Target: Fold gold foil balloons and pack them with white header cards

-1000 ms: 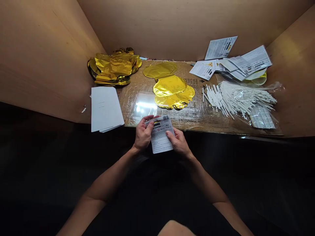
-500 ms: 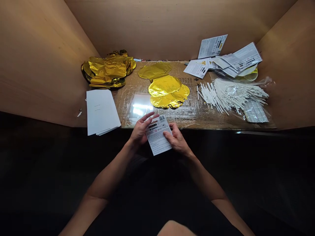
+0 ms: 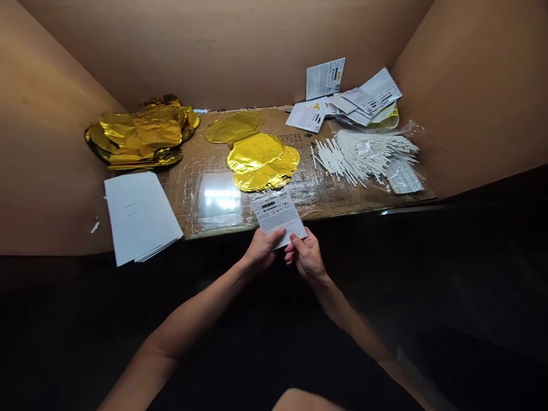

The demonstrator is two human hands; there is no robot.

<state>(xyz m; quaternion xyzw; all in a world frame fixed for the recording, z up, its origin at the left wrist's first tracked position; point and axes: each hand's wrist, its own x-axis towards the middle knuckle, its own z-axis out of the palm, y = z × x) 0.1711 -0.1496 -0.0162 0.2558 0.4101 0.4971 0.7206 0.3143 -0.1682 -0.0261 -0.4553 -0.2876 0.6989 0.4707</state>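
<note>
A flat white printed packet (image 3: 279,216) with a barcode and small text is held at the table's front edge. My left hand (image 3: 262,246) grips its lower left, thumb on the printed face. My right hand (image 3: 306,253) pinches its lower right corner between thumb and fingers. Just beyond the packet lie several overlapping gold foil balloons (image 3: 261,155), flat and shiny. To the left of the packet, clear plastic sleeves (image 3: 219,200) lie on the table and reflect the light.
On the left are a heap of gold foil balloons (image 3: 139,137) and a stack of white sheets (image 3: 141,220). On the right, white sticks (image 3: 363,157) spill from a clear bag, with more printed packets (image 3: 372,94) behind. Wooden panels (image 3: 222,51) enclose the table (image 3: 317,200).
The view has shifted, so the table's things appear further left. My left hand has moved from the packet's top to its lower edge, and the packet's printed top now points toward the gold balloons.
</note>
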